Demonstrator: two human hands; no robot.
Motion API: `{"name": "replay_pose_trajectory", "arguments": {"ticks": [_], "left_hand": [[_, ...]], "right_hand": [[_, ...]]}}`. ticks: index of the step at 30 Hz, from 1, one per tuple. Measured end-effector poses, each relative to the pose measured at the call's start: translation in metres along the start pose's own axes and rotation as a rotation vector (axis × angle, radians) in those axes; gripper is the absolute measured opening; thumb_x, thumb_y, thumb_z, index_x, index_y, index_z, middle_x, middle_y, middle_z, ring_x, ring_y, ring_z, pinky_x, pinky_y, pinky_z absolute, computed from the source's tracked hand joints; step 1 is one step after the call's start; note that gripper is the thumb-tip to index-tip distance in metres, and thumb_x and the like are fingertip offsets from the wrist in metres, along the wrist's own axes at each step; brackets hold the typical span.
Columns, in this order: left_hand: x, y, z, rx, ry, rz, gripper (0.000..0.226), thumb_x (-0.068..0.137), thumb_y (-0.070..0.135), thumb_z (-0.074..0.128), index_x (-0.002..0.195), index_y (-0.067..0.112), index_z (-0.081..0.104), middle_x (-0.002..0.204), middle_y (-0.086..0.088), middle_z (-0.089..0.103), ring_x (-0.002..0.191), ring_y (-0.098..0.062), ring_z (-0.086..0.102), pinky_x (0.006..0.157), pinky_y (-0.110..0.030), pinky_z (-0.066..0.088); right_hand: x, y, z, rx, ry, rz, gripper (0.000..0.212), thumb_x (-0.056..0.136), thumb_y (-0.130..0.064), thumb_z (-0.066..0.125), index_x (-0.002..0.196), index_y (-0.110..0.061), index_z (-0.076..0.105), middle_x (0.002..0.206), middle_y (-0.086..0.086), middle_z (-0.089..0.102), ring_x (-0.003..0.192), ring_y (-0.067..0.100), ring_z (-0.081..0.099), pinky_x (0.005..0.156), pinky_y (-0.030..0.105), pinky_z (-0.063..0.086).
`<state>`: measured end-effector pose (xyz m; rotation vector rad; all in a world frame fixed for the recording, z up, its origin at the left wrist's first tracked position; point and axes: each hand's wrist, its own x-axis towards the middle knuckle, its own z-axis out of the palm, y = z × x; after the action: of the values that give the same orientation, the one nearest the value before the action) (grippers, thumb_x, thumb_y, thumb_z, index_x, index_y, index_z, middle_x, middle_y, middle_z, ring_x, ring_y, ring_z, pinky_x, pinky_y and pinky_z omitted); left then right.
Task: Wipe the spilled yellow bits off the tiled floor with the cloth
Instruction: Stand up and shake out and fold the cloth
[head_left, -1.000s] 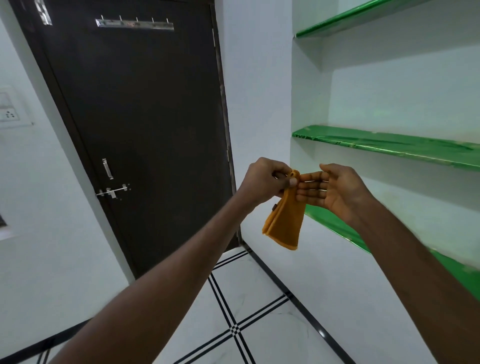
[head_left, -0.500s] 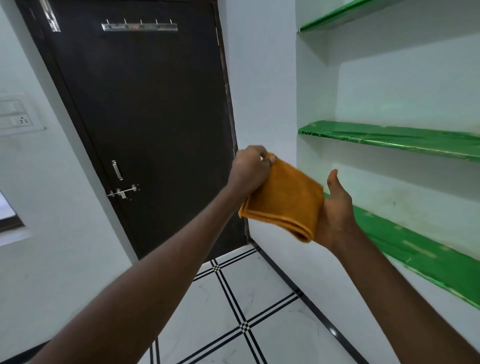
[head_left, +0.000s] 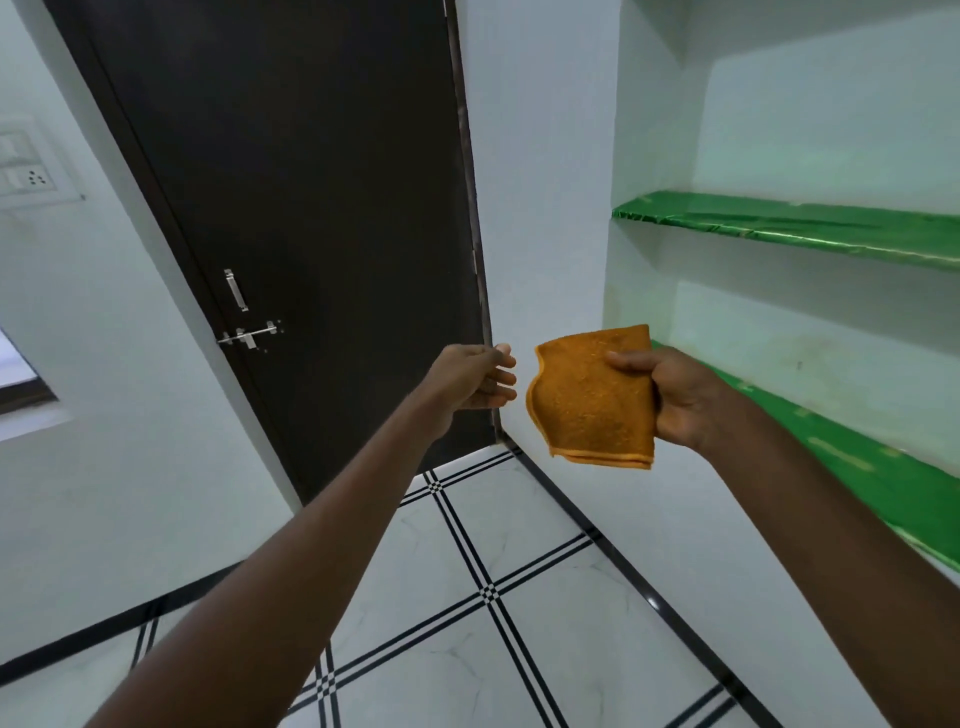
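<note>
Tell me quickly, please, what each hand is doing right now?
Left hand: open, fingers loosely curled, holding nothing.
Right hand: grips the folded orange cloth, thumb on top.

Folded orange cloth (head_left: 592, 397), held upright in front of the chest, pinched along its right edge by thumb and fingers of right hand (head_left: 678, 396). Left hand (head_left: 475, 379) just beside the cloth, not touching, fingers loosely curled, holding nothing. Below: white tiled floor (head_left: 545, 649) with black lines; behind: dark door (head_left: 311, 208); at right: green shelves (head_left: 810, 228).
</note>
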<state>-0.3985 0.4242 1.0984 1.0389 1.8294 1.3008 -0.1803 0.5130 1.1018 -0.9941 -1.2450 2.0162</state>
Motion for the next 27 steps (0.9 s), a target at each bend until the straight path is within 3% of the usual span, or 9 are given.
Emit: {"name": "replay_pose_trajectory", "arguments": {"ticks": [3,6,10,18,24,27], "left_hand": [[-0.015,-0.018,0.005,-0.138,-0.113,-0.073,0.041,0.102,0.039,0.053,0.113,0.004,0.071,0.106,-0.016,0.075,0.098,-0.029,0.074,0.091,-0.042,0.06],[-0.033,-0.035,0.016,-0.225,-0.219,-0.102,0.045,0.102,0.043,0.051,0.115,0.005,0.07,0.108,-0.017,0.075,0.1,-0.031,0.074,0.093,-0.043,0.059],[-0.069,-0.055,0.041,-0.26,-0.404,-0.113,0.046,0.103,0.045,0.048,0.119,0.006,0.069,0.111,-0.015,0.075,0.102,-0.03,0.073,0.093,-0.043,0.058],[-0.163,-0.094,0.13,-0.209,-0.741,-0.17,0.048,0.103,0.048,0.046,0.12,0.009,0.069,0.113,-0.012,0.075,0.103,-0.028,0.074,0.093,-0.041,0.058],[-0.293,-0.09,0.237,-0.121,-1.096,-0.215,0.051,0.104,0.048,0.044,0.119,0.008,0.07,0.112,-0.014,0.075,0.103,-0.028,0.074,0.089,-0.037,0.058],[-0.387,-0.085,0.291,-0.053,-1.311,-0.198,0.053,0.104,0.049,0.041,0.121,0.008,0.069,0.115,-0.015,0.075,0.106,-0.029,0.073,0.091,-0.039,0.057]], "right_hand": [[-0.024,0.014,-0.007,0.01,0.058,0.01,0.025,0.1,-0.015,0.063,0.125,-0.013,0.06,0.116,0.015,0.071,0.104,0.037,0.068,0.079,0.055,0.054],[-0.054,0.032,-0.016,0.023,0.114,0.016,0.012,0.101,-0.017,0.061,0.112,-0.014,0.063,0.112,0.014,0.072,0.101,0.036,0.068,0.077,0.053,0.054],[-0.11,0.07,-0.031,0.068,0.239,0.01,0.01,0.101,-0.02,0.061,0.109,-0.015,0.063,0.108,0.014,0.073,0.099,0.036,0.069,0.075,0.052,0.053],[-0.275,0.163,-0.075,0.189,0.588,0.046,0.029,0.1,-0.027,0.064,0.125,-0.014,0.06,0.121,0.015,0.07,0.107,0.038,0.068,0.078,0.051,0.056],[-0.464,0.241,-0.107,0.344,0.909,-0.006,0.049,0.096,-0.033,0.068,0.14,-0.017,0.053,0.132,0.015,0.066,0.116,0.042,0.065,0.084,0.054,0.057],[-0.57,0.288,-0.109,0.43,1.096,-0.076,0.058,0.094,-0.033,0.07,0.145,-0.016,0.051,0.135,0.016,0.065,0.119,0.043,0.064,0.094,0.059,0.056]]}}
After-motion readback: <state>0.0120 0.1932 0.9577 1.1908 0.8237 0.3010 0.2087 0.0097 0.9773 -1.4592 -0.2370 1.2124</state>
